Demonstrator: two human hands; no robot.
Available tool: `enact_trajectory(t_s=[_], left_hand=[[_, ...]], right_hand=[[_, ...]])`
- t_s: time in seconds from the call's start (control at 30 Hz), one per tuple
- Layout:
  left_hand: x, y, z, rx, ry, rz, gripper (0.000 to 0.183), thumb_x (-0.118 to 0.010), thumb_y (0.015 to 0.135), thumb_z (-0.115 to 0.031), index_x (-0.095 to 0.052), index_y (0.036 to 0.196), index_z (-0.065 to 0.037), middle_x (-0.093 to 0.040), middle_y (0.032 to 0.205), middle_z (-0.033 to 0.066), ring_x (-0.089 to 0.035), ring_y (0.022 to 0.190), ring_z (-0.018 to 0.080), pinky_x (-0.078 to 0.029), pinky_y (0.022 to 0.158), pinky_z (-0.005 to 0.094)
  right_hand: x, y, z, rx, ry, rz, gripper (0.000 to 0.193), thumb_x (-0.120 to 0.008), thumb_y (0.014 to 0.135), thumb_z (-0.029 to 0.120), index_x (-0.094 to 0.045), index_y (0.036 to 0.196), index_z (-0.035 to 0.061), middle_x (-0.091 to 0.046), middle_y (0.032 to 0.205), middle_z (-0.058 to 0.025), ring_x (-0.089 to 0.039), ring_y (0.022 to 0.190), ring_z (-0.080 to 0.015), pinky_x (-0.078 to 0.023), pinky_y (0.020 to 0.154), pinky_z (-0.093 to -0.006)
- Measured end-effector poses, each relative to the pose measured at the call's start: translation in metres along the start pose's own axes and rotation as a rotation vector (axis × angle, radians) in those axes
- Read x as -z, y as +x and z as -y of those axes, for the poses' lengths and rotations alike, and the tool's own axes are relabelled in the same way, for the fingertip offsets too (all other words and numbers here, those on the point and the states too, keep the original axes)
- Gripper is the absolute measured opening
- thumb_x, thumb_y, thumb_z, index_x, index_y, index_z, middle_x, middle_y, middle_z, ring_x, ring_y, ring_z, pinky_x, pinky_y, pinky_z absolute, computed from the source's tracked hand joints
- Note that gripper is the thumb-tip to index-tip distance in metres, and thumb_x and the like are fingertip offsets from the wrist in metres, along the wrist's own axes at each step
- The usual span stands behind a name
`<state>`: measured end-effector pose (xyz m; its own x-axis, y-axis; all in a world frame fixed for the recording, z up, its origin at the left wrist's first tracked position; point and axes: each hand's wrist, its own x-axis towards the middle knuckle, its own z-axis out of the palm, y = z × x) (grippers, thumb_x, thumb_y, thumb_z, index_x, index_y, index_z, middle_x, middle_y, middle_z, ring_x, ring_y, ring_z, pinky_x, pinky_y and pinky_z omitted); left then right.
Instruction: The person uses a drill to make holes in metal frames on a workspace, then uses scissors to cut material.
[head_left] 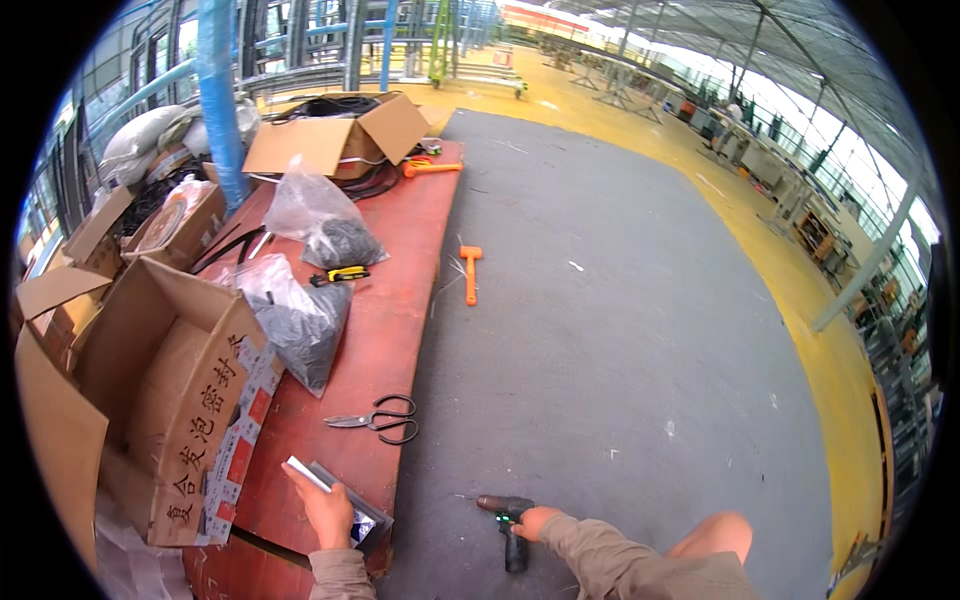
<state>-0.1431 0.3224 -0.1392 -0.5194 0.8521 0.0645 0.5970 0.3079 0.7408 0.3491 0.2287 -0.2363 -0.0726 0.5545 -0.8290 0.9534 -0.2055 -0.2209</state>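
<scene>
My left hand (pixel 328 515) is closed round a short grey profile piece (pixel 372 535) with a white edge, above the red board's near end. Its exact kind is unclear. My right hand (pixel 537 523) closes on the back of a dark cordless drill (pixel 514 545), whose chuck points left over the grey surface. Part of its grip is hidden by my fingers. Black-handled scissors (pixel 385 420) lie on the red board, just beyond my left hand. Farther off, an orange mallet (pixel 471 276) rests on the grey surface.
Along the left, the red board (pixel 390 345) carries bags of dark small parts (pixel 310 325), a yellow-and-black cutter (pixel 342 276), another orange mallet (pixel 432 170) and an open carton (pixel 310 148). A large open carton (pixel 190 440) stands near left. A blue-wrapped post (pixel 220 100) rises behind.
</scene>
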Motion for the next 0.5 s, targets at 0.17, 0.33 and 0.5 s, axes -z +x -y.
enact_trajectory(t_s=[0.17, 0.33, 0.5], left_hand=[[0.011, -0.008, -0.001, 0.017, 0.047, -0.031, 0.113, -0.082, 0.109, -0.021, -0.015, 0.197, 0.002, -0.048, 0.183, 0.0449, -0.057, 0.163, 0.0631, -0.049, 0.137, 0.0611], [-0.002, -0.011, -0.017, 0.074, -0.008, -0.207, 0.100, -0.080, 0.116, -0.033, -0.027, 0.194, 0.002, -0.050, 0.181, 0.0428, -0.058, 0.162, 0.0638, -0.050, 0.135, 0.0646], [0.022, -0.018, -0.061, -0.141, -0.015, -0.518, 0.045, -0.075, 0.121, -0.029, -0.061, 0.152, 0.001, -0.067, 0.150, 0.0282, -0.069, 0.138, 0.0502, -0.057, 0.117, 0.0586]], right_hand=[[0.112, -0.144, 0.074, 0.444, -0.062, -0.036, 0.056, -0.070, 0.122, 0.058, -0.084, 0.154, 0.0150, -0.090, 0.140, -0.0193, -0.084, 0.134, -0.0442, -0.065, 0.115, -0.0554], [0.132, -0.226, 0.072, 0.615, -0.031, 0.058, 0.050, -0.070, 0.124, 0.050, -0.080, 0.158, 0.0149, -0.091, 0.137, -0.0165, -0.085, 0.129, -0.0440, -0.067, 0.111, -0.0549], [0.140, -0.192, 0.084, 0.623, -0.472, 0.006, 0.048, -0.075, 0.122, 0.046, -0.080, 0.158, 0.0142, -0.092, 0.135, -0.0135, -0.086, 0.125, -0.0427, -0.068, 0.108, -0.0562]])
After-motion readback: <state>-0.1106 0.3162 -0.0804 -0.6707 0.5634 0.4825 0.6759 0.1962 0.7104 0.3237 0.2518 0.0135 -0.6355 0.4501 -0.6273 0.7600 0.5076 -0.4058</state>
